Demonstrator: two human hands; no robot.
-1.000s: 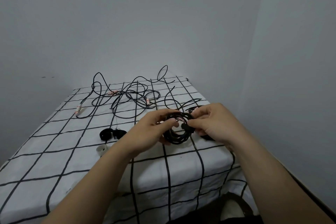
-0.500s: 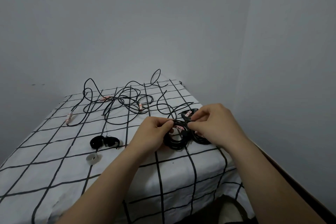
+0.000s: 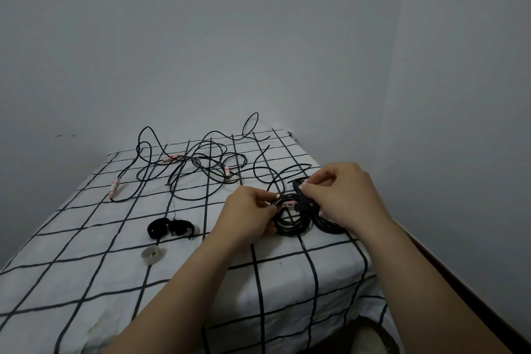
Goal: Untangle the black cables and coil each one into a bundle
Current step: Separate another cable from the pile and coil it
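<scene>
Shifted slightly since half a second ago: right hand lifted a touch, left hand lower on the coiled cable. Left fingers pinched on the coil's near-left rim; right fingers pinched on its far-right loop. Resting on the checked desk. Beyond both hands, loose tangled cables. Left of the left fingers, black straps and a white strap.

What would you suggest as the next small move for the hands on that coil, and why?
Probably tuck the loose end through the coiled cable to secure it: the left hand pinches its rim, the right hand holds the end, and the tangled cables wait behind.
</scene>
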